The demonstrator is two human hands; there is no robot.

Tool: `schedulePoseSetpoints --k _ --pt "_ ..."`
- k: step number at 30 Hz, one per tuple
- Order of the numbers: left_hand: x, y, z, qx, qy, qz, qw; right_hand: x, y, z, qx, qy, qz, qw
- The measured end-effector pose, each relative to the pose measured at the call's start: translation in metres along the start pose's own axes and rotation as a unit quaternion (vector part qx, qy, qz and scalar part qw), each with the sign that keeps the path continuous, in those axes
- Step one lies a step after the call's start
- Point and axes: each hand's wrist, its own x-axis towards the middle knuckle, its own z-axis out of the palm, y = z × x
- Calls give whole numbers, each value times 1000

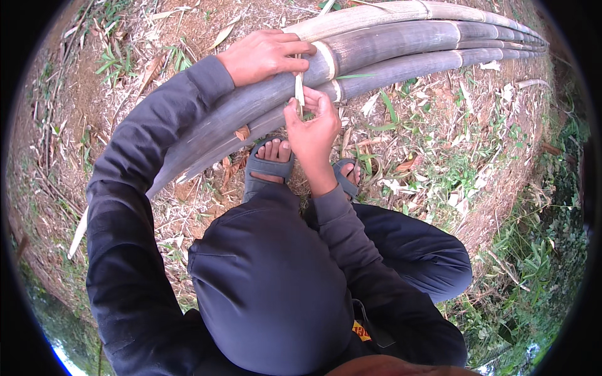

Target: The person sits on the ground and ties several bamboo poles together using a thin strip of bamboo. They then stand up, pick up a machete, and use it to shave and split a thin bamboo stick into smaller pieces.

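Observation:
Several thick grey-brown bamboo poles [395, 45] lie side by side on the ground before me, curving away to the far right in this view. A thin pale strip [299, 88], like split bamboo, runs across the poles near a whitish node. My left hand [264, 56] rests on top of the poles, its fingers bent over the upper end of the strip. On the near side, my right hand [315, 128] pinches the strip's lower end between thumb and fingers. Whether the strip passes underneath the poles is hidden.
My sandalled feet [268, 164] stand close to the near side of the poles. Dry leaves and bamboo litter [401, 169] cover the brown soil, with small green shoots among them. Denser green plants [539, 269] grow at the lower right.

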Motion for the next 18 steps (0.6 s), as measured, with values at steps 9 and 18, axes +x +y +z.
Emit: schedulePoseSetpoints --k 9,18 --pt "0 -2 -4 -43 -18 -3 999 4 19 -7 264 -81 264 924" --pt "0 -2 1 16 9 72 997 -1 9 -1 219 6 242 945"
